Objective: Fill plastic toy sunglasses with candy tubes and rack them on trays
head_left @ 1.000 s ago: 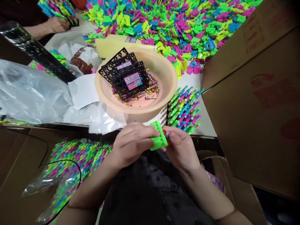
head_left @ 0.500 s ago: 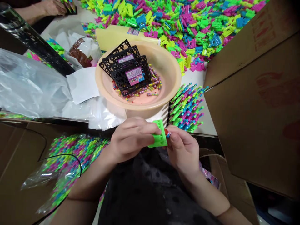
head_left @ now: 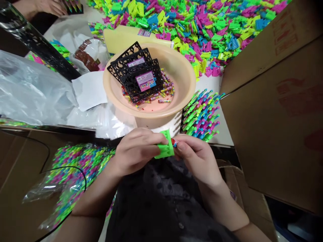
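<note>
My left hand grips a bright green plastic toy piece with a flat ridged end, its fingers partly covering it. From the right, my right hand pinches a small candy tube with a red tip, held against the flat end of the green piece. Whether the tube is inside an opening there I cannot tell. Just beyond the hands stands a peach plastic basin. It holds small candy tubes and black lattice trays with a "Toy Candy" label.
A black rack of upright colourful toy pieces stands right of the basin. Loose plastic pieces are heaped behind. Cardboard boxes wall the right side. Clear bags and a black post are left. Another person's hand is top left.
Both hands have shifted slightly left together, with the green piece and the candy tube still in their grip. The basin and the rack stay where they were.
</note>
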The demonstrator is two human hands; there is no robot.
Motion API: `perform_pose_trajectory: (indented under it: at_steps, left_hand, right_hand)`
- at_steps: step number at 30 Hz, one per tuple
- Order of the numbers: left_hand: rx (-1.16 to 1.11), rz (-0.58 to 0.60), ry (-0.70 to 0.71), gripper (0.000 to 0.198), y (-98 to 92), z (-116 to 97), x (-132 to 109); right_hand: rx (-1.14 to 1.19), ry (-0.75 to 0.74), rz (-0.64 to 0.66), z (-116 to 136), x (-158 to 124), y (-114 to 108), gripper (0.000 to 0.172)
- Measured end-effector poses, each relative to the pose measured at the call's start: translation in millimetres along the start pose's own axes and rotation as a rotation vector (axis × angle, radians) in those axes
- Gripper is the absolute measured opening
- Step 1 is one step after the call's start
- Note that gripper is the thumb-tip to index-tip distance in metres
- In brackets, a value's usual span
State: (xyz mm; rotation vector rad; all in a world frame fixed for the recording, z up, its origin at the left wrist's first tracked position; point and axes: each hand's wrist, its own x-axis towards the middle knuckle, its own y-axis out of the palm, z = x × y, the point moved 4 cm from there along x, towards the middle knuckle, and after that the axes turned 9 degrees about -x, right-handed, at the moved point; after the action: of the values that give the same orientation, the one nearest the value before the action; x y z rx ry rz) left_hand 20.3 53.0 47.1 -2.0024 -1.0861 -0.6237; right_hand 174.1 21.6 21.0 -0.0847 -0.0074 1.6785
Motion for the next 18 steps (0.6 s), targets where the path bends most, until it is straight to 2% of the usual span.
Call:
perform_pose_trajectory:
  at_steps: [2,4,8,10,13,15,18]
  left_hand:
    - [0.011,-0.083,0.002,0.005,0.5,1.5,-4.7]
    - [0.004,-0.180,-0.030,0.013,1.0,4.8,-11.8]
    - [0.017,-0.257,-0.042,0.016,2.3,7.1,-23.5]
    - [0.067,-0.273,-0.020,0.012,0.9,5.3,-24.8]
    - [0.114,-0.258,0.004,0.006,-1.3,2.3,-22.3]
    - [0.119,-0.217,0.001,0.004,-1.5,1.2,-19.8]
    - [0.108,-0.150,-0.020,0.007,-0.3,0.5,-17.6]
  right_hand:
    - [0.052,0.026,-0.006,-4.7,1.3,5.0,0.025]
    - [0.051,0.050,0.016,-7.0,2.7,8.6,0.024]
    - [-0.103,-0.022,0.080,-2.8,3.8,6.2,0.018]
    - [-0.149,-0.027,0.050,-2.9,3.2,-0.4,0.018]
    - [-0.101,0.078,-0.002,-9.4,2.2,-10.0,0.025]
    - [-0.049,0.129,0.071,-13.0,2.8,-10.5,0.031]
    - [0.010,0.169,0.256,-17.1,5.3,-6.1,0.047]
